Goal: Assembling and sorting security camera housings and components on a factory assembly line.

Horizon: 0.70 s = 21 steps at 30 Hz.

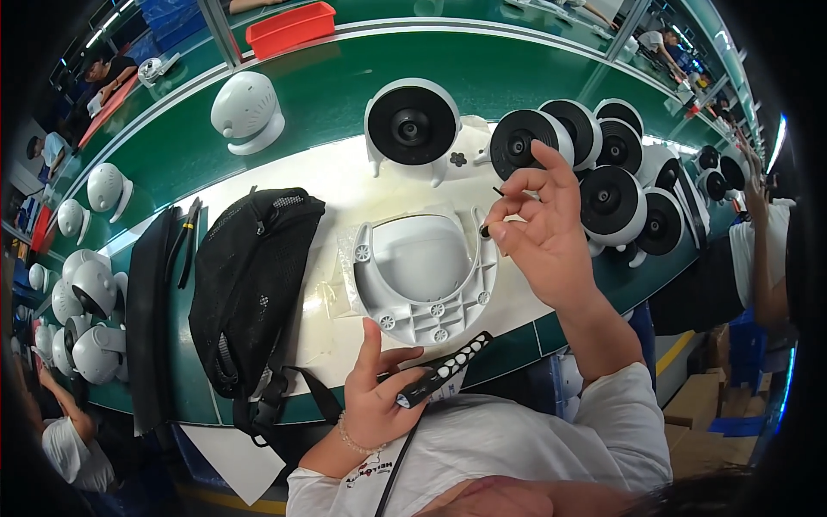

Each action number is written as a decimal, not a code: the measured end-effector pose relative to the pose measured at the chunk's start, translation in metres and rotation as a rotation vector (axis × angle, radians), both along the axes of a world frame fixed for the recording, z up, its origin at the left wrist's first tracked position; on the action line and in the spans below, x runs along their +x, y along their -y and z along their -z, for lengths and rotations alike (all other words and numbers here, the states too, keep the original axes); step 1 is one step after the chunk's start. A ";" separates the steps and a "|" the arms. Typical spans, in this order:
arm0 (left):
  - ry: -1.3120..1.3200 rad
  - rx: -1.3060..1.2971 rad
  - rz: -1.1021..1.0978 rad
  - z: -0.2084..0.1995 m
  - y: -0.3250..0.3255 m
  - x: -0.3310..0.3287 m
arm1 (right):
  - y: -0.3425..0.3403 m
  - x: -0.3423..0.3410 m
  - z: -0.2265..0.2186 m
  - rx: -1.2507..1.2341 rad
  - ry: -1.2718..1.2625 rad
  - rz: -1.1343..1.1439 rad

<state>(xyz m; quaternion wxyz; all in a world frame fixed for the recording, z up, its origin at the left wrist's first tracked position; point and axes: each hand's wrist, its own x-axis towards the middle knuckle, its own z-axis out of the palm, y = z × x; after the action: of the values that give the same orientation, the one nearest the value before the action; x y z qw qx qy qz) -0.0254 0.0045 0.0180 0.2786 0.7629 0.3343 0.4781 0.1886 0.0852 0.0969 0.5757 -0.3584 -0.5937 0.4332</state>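
Right hand (548, 243) pinches black bit (485, 231) by white housing (422, 267), 2 o'clock — if slack, we'd drop it; left hand (379, 398) grips strip (450, 365).

1 lane: between white assembly (422, 271) and round unit (412, 129) | 2 obstacles: black bag (258, 284) left, unit cluster (612, 191) right

Small dark piece (485, 231) in right hand (538, 231): too small to identify. White housing (420, 258): downward face hidden. Right-edge co-worker (764, 258): partly cut off.
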 end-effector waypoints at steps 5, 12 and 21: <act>-0.028 0.037 -0.004 0.002 -0.001 -0.001 | 0.003 0.000 -0.002 0.060 0.158 0.058; -0.036 0.064 -0.021 0.008 -0.001 -0.001 | 0.007 0.004 -0.004 0.213 0.461 0.146; -0.049 0.074 -0.022 0.007 -0.003 -0.001 | 0.023 0.002 -0.016 0.775 0.973 0.119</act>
<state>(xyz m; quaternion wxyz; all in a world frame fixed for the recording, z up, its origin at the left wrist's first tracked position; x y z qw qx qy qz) -0.0264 0.0070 0.0114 0.2364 0.7806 0.3314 0.4743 0.1909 0.0619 0.1129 0.3507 -0.3123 -0.8809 -0.0595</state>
